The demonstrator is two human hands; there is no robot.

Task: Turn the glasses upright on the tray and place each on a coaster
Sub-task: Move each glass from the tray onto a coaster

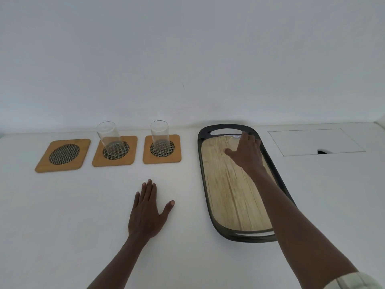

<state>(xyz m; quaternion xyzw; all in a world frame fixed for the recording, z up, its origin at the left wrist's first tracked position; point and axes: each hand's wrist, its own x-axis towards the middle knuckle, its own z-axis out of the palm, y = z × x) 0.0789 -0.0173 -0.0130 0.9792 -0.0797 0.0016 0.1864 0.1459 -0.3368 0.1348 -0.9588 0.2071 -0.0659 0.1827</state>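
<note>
On the white table (83,205) in front of you, three wooden coasters with mesh centres sit in a row at the left. Your leftmost coaster (63,155) is bare. Your middle coaster (115,151) carries an upright clear glass (110,137), and your right coaster (162,149) carries a second upright glass (160,135). Right of them lies the long dark-rimmed tray (210,211) with its wood-grain floor. Your right hand (246,152) reaches to the tray's far end, its fingers curled around the last glass (234,141); I cannot tell which way up it stands. Your left hand (146,211) lies flat on the table, fingers spread, holding nothing, between the coasters and you.
</note>
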